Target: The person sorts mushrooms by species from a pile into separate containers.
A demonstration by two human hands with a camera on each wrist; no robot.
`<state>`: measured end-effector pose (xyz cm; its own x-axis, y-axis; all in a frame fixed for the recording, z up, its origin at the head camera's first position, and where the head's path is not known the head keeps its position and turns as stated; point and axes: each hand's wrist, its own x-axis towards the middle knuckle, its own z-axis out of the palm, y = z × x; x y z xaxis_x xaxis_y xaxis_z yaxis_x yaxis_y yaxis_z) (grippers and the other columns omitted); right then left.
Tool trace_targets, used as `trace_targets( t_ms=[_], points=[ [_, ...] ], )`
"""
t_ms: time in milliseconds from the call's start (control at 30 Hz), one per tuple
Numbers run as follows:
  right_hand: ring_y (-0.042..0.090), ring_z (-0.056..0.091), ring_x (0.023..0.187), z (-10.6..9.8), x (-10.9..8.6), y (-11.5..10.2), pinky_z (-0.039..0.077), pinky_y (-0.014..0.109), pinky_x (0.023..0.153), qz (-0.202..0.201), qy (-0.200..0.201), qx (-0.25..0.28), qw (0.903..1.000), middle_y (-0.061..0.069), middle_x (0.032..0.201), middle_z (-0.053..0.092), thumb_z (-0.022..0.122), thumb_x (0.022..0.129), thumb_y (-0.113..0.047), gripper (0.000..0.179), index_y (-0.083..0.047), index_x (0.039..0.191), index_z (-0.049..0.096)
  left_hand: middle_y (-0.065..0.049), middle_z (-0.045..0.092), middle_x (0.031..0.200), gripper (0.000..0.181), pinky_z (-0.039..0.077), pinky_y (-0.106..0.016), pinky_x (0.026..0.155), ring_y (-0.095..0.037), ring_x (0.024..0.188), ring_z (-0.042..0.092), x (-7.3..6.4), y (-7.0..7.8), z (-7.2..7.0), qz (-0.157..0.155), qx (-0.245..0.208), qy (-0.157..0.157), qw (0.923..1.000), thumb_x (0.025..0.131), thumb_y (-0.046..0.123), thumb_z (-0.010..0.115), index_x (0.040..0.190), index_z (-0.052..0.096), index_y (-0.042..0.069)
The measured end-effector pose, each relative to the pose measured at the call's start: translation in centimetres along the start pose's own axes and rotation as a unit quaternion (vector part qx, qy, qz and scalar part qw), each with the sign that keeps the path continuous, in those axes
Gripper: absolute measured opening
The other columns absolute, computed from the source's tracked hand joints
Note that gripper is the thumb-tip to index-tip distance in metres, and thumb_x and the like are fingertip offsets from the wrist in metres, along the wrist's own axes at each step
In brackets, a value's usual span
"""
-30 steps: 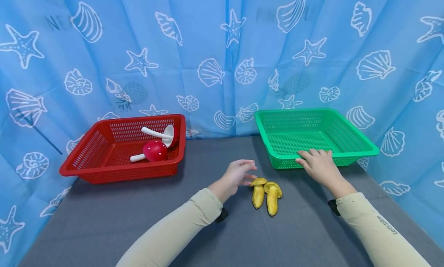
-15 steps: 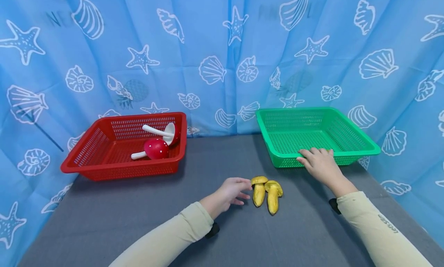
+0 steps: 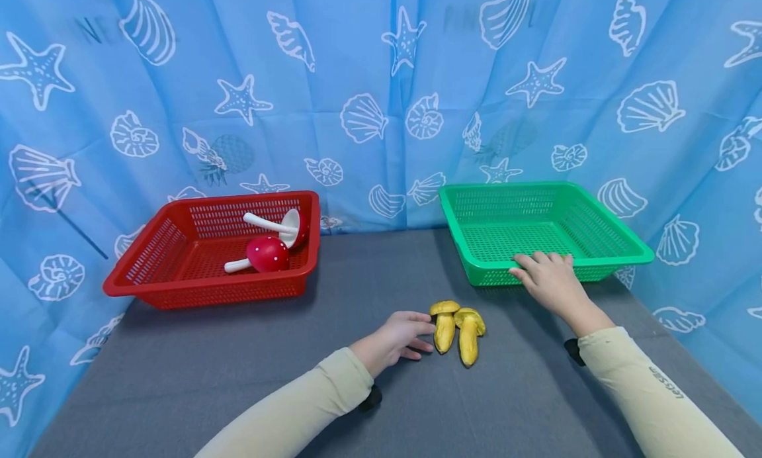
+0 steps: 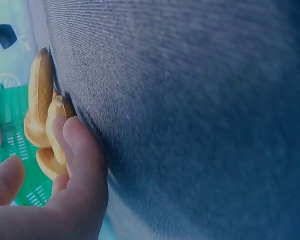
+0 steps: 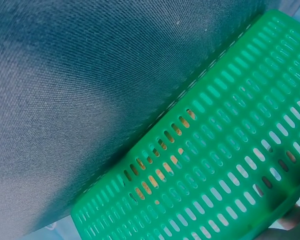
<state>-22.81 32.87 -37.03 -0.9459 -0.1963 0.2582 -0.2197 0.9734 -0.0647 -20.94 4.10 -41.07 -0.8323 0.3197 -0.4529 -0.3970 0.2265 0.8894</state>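
Observation:
Two yellow toy mushrooms lie side by side on the grey cloth, the left mushroom (image 3: 444, 329) next to the right mushroom (image 3: 468, 339). My left hand (image 3: 397, 339) is right beside the left one, thumb and fingers apart, fingertips near its stem. In the left wrist view the left hand (image 4: 75, 185) overlaps the mushrooms (image 4: 41, 90). My right hand (image 3: 550, 282) holds the front rim of the green basket (image 3: 464, 246), fingers over the edge. Through the slots of the green basket (image 5: 225, 150), the right wrist view shows something yellow (image 5: 160, 175) inside, low by the wall.
At the left stands a red basket (image 3: 208, 287) with two red-capped, white-spotted toy mushrooms inside: one lying mushroom (image 3: 266, 254) in front, another mushroom (image 3: 290, 228) behind it. A blue shell-print curtain (image 3: 381, 81) hangs behind the table (image 3: 381, 273).
My left hand has drawn back a little from the yellow mushrooms toward me, then moved slightly right again. The right hand stays on the green basket's rim.

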Motion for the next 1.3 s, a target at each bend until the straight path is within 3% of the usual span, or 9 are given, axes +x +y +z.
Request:
trace_targets(
  t_ms=[333, 767, 967, 1300],
  points=[
    [0.056, 0.047, 0.108, 0.0, -0.1, 0.0, 0.022, 0.077, 0.092, -0.002, 0.003, 0.003, 1.0, 0.03, 0.114, 0.057, 0.058, 0.099, -0.024, 0.038, 0.0, 0.128, 0.058, -0.004, 0.068, 0.091, 0.033, 0.045, -0.021, 0.047, -0.011, 0.06, 0.064, 0.7, 0.1, 1.8, -0.02, 0.018, 0.018, 0.9995, 0.09, 0.005, 0.068, 0.121, 0.059, 0.003],
    [0.056, 0.046, 0.109, 0.1, -0.1, 0.2, 0.02, 0.078, 0.093, -0.006, 0.013, 0.008, 0.9999, 0.03, 0.113, 0.057, 0.058, 0.099, -0.023, 0.036, 0.0, 0.127, 0.058, -0.005, 0.058, 0.076, 0.023, 0.039, -0.024, 0.045, -0.012, 0.048, 0.051, 1.1, 0.6, 4.1, -0.001, 0.062, 0.12, 0.9908, 0.083, 0.0, 0.074, 0.099, 0.059, 0.006],
    [0.057, 0.045, 0.11, 0.2, -0.1, 0.3, 0.018, 0.079, 0.093, -0.006, 0.013, 0.008, 0.9999, 0.031, 0.114, 0.057, 0.057, 0.099, -0.023, 0.037, 0.0, 0.127, 0.058, -0.005, 0.06, 0.076, 0.021, 0.04, -0.023, 0.044, -0.014, 0.051, 0.054, 1.0, 0.6, 4.1, 0.003, 0.051, 0.124, 0.991, 0.082, 0.0, 0.075, 0.097, 0.061, 0.005],
    [0.057, 0.045, 0.11, 0.1, -0.1, 0.3, 0.017, 0.08, 0.093, -0.005, 0.008, 0.011, 0.9999, 0.031, 0.114, 0.057, 0.057, 0.099, -0.023, 0.037, 0.0, 0.128, 0.057, -0.007, 0.063, 0.077, 0.02, 0.043, -0.018, 0.042, -0.013, 0.051, 0.056, 1.0, 0.6, 3.2, -0.003, -0.008, 0.097, 0.9953, 0.085, -0.003, 0.07, 0.102, 0.061, 0.001]
  ],
)
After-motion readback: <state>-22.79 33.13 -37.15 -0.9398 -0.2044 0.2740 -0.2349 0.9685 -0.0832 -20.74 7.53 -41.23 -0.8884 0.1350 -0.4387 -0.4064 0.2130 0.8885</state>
